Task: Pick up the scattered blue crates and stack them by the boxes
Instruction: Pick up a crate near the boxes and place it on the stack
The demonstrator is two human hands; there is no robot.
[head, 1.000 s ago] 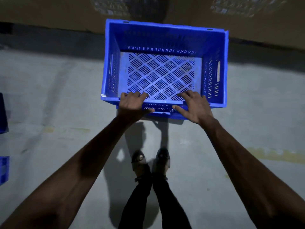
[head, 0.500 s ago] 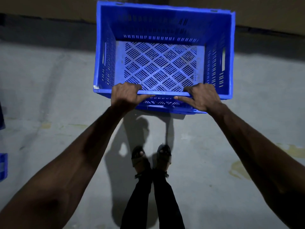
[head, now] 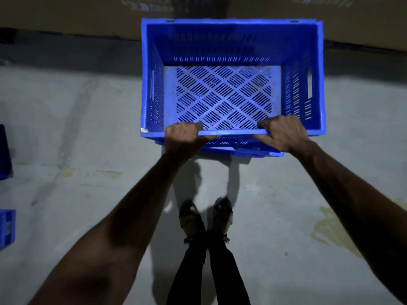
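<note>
A large blue slotted crate hangs in front of me, empty, its lattice floor visible. My left hand grips the near rim left of centre, fingers curled over the edge into the crate. My right hand grips the same rim right of centre, thumb along the outside. The edge of another blue crate shows just under the near rim; whether the two touch I cannot tell. Brown cardboard boxes stand right behind the crate.
Grey concrete floor with stains lies all around. Parts of two more blue crates show at the left edge. My feet in sandals stand just behind the crate. The box wall runs along the top.
Both hands went from resting on the near rim to gripping it. The crate has shifted slightly in view, now sitting a little lower than half a second ago.
</note>
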